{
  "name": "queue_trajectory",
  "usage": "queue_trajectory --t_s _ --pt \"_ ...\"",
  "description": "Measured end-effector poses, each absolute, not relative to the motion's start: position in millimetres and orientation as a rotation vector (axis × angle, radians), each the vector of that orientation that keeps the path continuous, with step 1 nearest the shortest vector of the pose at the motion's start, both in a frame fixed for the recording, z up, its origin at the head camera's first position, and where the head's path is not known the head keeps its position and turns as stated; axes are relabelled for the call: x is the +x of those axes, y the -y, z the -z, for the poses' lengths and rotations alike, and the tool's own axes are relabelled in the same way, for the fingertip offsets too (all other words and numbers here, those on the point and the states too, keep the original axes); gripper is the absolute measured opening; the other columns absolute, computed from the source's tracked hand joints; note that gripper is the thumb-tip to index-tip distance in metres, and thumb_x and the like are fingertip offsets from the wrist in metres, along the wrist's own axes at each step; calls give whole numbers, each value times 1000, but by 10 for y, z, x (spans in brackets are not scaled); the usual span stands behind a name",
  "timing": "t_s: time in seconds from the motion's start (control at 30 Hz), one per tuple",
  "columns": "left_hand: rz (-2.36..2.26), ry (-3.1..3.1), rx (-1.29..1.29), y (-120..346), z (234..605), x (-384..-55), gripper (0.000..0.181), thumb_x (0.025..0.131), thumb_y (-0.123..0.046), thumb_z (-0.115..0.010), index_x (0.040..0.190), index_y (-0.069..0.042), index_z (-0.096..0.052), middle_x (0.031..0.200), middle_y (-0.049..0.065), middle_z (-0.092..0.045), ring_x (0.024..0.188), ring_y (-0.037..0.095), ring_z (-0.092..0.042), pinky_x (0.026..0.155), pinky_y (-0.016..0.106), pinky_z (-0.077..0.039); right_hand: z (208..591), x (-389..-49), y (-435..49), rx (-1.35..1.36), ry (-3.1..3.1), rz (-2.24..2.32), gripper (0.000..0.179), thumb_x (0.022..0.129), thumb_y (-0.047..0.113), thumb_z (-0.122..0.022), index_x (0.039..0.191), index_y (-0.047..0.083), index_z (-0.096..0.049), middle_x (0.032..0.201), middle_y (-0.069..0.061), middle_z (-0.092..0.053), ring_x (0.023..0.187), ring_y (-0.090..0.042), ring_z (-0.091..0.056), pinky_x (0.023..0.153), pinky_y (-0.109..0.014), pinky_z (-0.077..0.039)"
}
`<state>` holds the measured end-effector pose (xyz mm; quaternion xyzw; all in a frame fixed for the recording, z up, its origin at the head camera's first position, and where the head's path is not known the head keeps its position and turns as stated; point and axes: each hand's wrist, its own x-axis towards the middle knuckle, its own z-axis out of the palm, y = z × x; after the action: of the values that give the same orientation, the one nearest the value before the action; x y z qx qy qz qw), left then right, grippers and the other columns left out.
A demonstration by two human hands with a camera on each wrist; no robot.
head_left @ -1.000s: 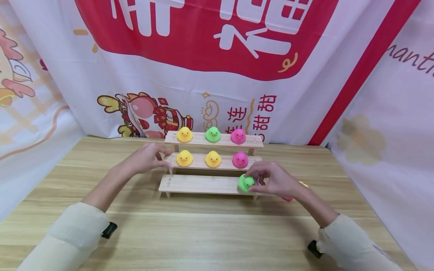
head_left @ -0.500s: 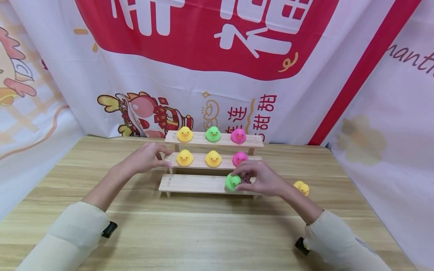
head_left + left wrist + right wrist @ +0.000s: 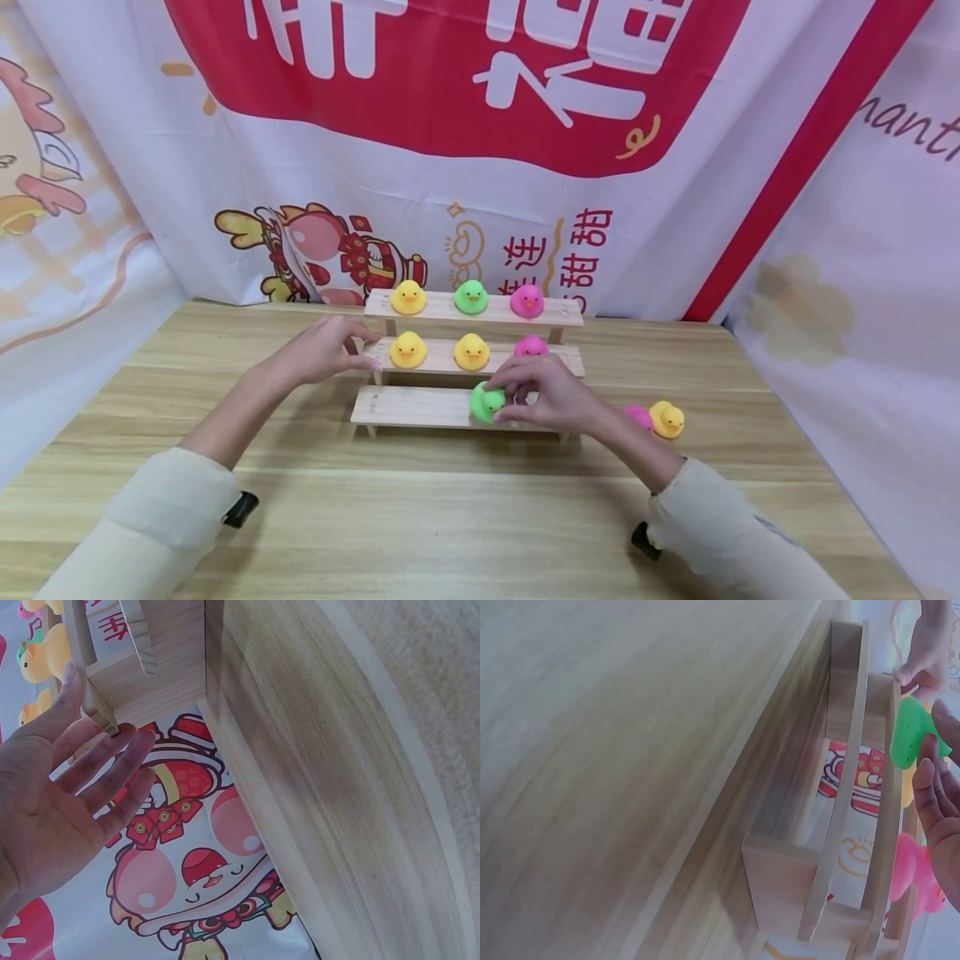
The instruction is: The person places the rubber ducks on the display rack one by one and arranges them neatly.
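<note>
A three-step wooden display stand (image 3: 412,407) faces me. My left hand (image 3: 322,352) holds the left end of its middle step; in the left wrist view the thumb lies over the board's end and the other fingers extend beside and below it. With thumb and fingers, my right hand (image 3: 555,398) pinches a green rubber duck (image 3: 482,403) at the middle of the bottom step. Whether the duck touches the board, I cannot tell. On the middle step sit two yellow ducks (image 3: 407,351) and a pink duck (image 3: 531,345), partly covered by the right hand.
The top step carries a yellow duck (image 3: 408,297), a green duck (image 3: 471,297) and a pink duck (image 3: 527,302). Right of the stand, a loose pink duck (image 3: 640,416) and a yellow duck (image 3: 667,419) lie on the wooden table (image 3: 435,525). A printed cloth (image 3: 420,183) hangs behind.
My right hand has carried the green duck leftward along the bottom step, from its right end to the middle. The loose pink duck shows more from behind the forearm. My left hand has stayed put.
</note>
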<state>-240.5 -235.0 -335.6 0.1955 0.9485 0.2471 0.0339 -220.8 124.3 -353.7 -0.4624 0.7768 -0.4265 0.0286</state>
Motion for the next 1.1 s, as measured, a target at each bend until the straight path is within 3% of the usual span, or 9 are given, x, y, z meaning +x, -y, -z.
queue_trajectory --t_s 0.27,1.1 --pt "-760 -2917 613 2346 3363 -2405 51 88 -26 -85 124 6 -71 120 23 -71 85 21 -69 78 40 -59 3508 -2201 -1112 -1401 -2385 1302 30 83 5 -88 110 -1 -78 107 -11 -75 80 -14 -67 72 -28 -62" --pt "-763 -2921 616 2354 3364 -2401 50 88 -26 -85 124 6 -72 118 22 -72 85 21 -69 77 39 -59 3578 -2098 -571 -1507 -2433 1241 30 83 9 -89 109 -2 -79 103 -10 -77 77 -3 -66 69 -21 -59"
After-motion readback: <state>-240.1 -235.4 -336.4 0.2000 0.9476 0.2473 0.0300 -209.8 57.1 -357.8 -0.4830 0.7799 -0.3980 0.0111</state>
